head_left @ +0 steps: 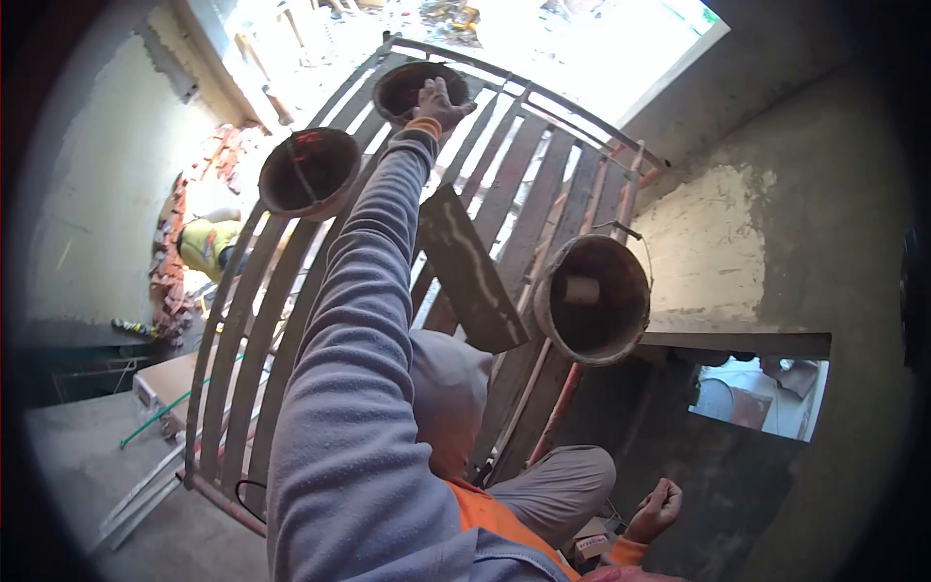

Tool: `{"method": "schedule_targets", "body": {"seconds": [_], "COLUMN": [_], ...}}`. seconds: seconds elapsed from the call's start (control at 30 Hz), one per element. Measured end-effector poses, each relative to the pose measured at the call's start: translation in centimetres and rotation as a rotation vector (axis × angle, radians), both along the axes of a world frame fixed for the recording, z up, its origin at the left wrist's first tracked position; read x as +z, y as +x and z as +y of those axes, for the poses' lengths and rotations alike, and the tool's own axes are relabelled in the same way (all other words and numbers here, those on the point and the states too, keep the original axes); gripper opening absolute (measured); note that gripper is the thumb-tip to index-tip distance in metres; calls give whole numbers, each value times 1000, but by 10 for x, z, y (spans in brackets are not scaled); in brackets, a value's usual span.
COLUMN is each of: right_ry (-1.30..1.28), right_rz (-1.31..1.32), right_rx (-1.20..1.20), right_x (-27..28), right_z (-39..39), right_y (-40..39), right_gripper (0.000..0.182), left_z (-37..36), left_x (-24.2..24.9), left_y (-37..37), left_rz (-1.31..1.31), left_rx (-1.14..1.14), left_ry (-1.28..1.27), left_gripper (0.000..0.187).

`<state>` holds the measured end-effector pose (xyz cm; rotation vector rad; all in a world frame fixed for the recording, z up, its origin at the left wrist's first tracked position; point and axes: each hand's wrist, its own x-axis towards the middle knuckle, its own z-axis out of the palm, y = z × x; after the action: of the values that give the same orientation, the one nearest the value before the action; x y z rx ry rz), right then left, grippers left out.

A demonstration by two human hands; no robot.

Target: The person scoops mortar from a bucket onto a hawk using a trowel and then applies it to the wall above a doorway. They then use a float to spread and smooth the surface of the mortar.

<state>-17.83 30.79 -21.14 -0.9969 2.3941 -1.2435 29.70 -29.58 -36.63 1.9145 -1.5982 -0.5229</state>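
Note:
My left hand (442, 107) reaches far forward over the near right rim of a dark bucket (396, 95). Its fingers are stretched and the thumb is spread; whether it touches the rim is hard to tell. Down at the lower right, my right hand (658, 510) is held with curled fingers, and nothing shows in it. A second bucket (308, 175) with a thin handle stands left of my left arm. To the right, a third bucket (593, 299) contains a small pale block (582, 290). Between them lies a rectangular board (470, 272) with pale streaks.
Slats with gaps form the scaffold platform (529, 179), framed by metal rails (582, 121). Below left, a person in a yellow-green top (206, 244) is beside stacked bricks (175, 242). A partly plastered wall (713, 242) and an opening (761, 396) are at the right.

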Motion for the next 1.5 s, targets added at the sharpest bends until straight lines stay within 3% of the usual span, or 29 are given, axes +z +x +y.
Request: {"method": "schedule_targets", "body": {"seconds": [0.07, 0.17, 0.23, 0.3, 0.33, 0.37, 0.43, 0.47, 0.5, 0.57, 0.67, 0.77, 0.8, 0.87, 0.93, 1.2, 1.4, 1.5], "right_ry": [101, 238, 359, 448, 496, 538, 421, 419, 415, 468, 600, 550, 592, 549, 530, 616, 693, 459], "right_rz": [-84, -29, -71, -10, -67, -123, 163, 136, 111, 7, -177, -361, -400, -400, -384, -437, -447, -527], "right_rx": [-31, 239, 570, 790, 782, 777, 812, 818, 823, 806, 771, 704, 683, 669, 693, 845, 1078, 1096], "right_x": [4, -13, -22, -54, -81, -116, -185, -202, -214, -221, -218, -235, -228, -226, -229, -220, -229, -222], "right_z": [4, -12, -56, -96, -111, -123, -139, -140, -141, -138, -131, -132, -136, -135, -130, -135, -135, -153], "right_y": [9, 40, 76, 94, 94, 94, 95, 98, 102, 107, 111, 98, 97, 93, 89, 99, 106, 124], "right_gripper": [17, 14, 20, 30, 35, 40, 46, 48, 49, 52, 56, 56, 55, 54, 53, 54, 61, 59], "left_z": [-16, -37, -26, -13, -10, 17, 83, 114, 136, 156, 151, 153, 159, 158, 172, 228, 257, 269], "left_x": [-4, -31, -38, -47, -62, -84, -97, -93, -87, -79, -117, -122, -122, -120, -89, -69, -7, 27], "left_y": [-5, -6, -15, -25, -29, -41, -78, -97, -113, -128, -129, -131, -127, -124, -108, -38, -5, 5], "left_rz": [-26, -35, -51, -103, -216, -324, -235, -206, -253, -405, -662, -760, -739, -713, -633, -518, -83, 82], "left_rx": [29, 9, 81, 102, 7, -180, -803, -1092, -1234, -1300, -1386, -1404, -1380, -1404, -1417, -1252, -972, -790], "left_ry": [38, -46, -244, -630, -888, -708, -243, 21, 145, 372, 216, 213, 58, 111, 126, -218, -241, -240], "left_gripper": [114, 114, 103, 82, 61, 52, 54, 55, 57, 55, 41, 27, 17, 13, 8, 7, 12, 14]}}
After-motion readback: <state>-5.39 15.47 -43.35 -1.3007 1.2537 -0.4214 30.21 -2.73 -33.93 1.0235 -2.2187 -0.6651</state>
